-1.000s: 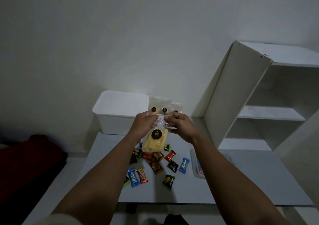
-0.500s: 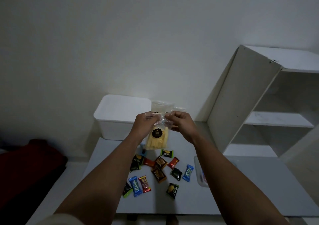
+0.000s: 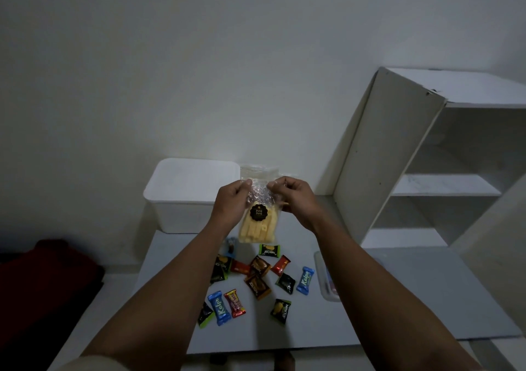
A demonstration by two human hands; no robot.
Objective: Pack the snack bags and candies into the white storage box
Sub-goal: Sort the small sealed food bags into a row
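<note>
Meanwhile the snack bag [image 3: 257,222] hangs slightly higher than a moment ago, above the candies [image 3: 257,281] scattered on the worktop [image 3: 384,293]; left hand [image 3: 231,204] and right hand [image 3: 296,200] both pinch its crinkled clear top. Nothing is packed yet, apparently: the white storage box [image 3: 185,197] behind looks lidded. More clear bags [image 3: 257,172] behind the fingers are largely hidden, and a clear tray [image 3: 327,279] is cut off by the right forearm.
</note>
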